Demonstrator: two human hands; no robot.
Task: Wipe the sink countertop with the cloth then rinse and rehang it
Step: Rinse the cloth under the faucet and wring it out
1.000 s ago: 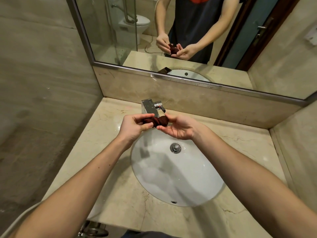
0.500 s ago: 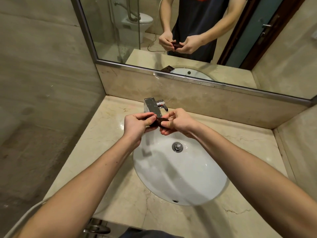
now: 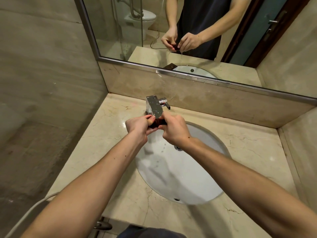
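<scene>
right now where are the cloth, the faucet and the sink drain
cloth (image 3: pixel 158 123), head view, on the dark red bunch showing between the two hands
faucet (image 3: pixel 154 107), head view, on the flat chrome top of the spout
sink drain (image 3: pixel 178 148), head view, on the metal rim showing beside the right wrist

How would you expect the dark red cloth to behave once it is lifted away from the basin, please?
The cloth is bunched small between the left hand and right hand, so it is probably soft and floppy. Drops falling in the mirror's reflection suggest it is wet, so likely heavier and drippy.
</scene>
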